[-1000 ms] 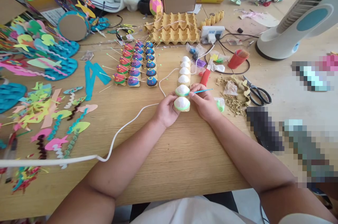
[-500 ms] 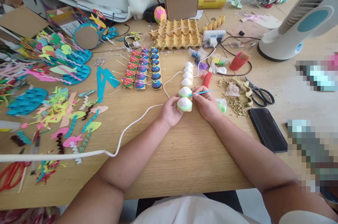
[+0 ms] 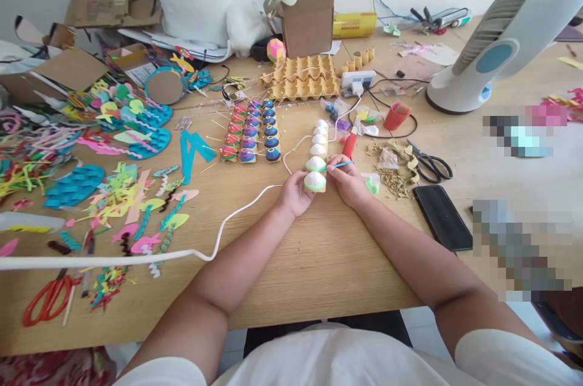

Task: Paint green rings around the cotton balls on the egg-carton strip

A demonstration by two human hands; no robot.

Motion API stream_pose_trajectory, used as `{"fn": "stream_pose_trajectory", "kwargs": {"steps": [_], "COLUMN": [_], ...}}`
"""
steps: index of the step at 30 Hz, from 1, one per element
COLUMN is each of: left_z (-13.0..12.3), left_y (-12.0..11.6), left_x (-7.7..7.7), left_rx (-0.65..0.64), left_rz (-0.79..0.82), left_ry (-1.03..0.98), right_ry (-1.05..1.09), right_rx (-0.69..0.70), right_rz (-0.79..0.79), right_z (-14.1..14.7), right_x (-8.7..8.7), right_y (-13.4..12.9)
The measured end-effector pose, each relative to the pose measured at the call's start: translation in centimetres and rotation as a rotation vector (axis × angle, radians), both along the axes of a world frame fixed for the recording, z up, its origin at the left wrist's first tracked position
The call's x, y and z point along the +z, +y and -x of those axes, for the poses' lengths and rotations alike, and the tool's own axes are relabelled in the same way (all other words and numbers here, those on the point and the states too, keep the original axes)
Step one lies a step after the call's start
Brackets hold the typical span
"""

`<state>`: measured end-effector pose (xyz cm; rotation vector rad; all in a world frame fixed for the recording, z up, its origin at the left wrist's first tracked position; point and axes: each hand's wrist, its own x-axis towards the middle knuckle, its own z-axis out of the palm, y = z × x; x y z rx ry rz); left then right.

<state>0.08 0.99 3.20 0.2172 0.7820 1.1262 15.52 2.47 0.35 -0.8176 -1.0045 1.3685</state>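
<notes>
While the left hand [image 3: 295,193] gripped the near end of the strip of white mounds [image 3: 315,180], the right hand [image 3: 348,182] came in from the other side, fingers closed around a slim blue tool [image 3: 344,164]. And there was the strip, front and centre over the bench [image 3: 300,277], its nearest two mounds ringed in pale green! The tool's tip sat right by the second ring; touching or just short, you couldn't tell. Now for the lettering: a yellow roll [image 3: 355,25] at the back carried a line of red characters, too small to read. Over on the left, a little carton [image 3: 141,74] showed a pale label with fine print, also beyond reading. Left of the strip stood the painted mounds [image 3: 248,140], lined up in rows, while black-handled scissors [image 3: 430,164] lay above a dark-screened phone [image 3: 443,217] on the right.
</notes>
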Motion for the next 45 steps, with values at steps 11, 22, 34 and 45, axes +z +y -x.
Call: {"fn": "stream_pose_trajectory", "kwargs": {"steps": [11,22,34,45], "left_z": [0.0,0.0,0.1,0.3], "left_y": [0.0,-0.2,-0.5,-0.4], "left_x": [0.0,-0.5,-0.5,-0.7], "left_rx": [-0.02,-0.001,-0.009,-0.011], "left_rz": [-0.003,0.059,0.02,-0.051], "left_ry": [-0.045,-0.006,-0.021,0.035], "right_ry": [-0.004,0.014,0.008,0.047], "right_rx": [-0.001,0.019,-0.045,0.001], "right_rz": [-0.012,-0.034,-0.025,-0.047], "right_z": [-0.2,-0.6,-0.8,-0.3], "right_x": [-0.3,-0.3,-0.6,-0.7], "right_y": [-0.2,-1.0,-1.2,-0.9]}}
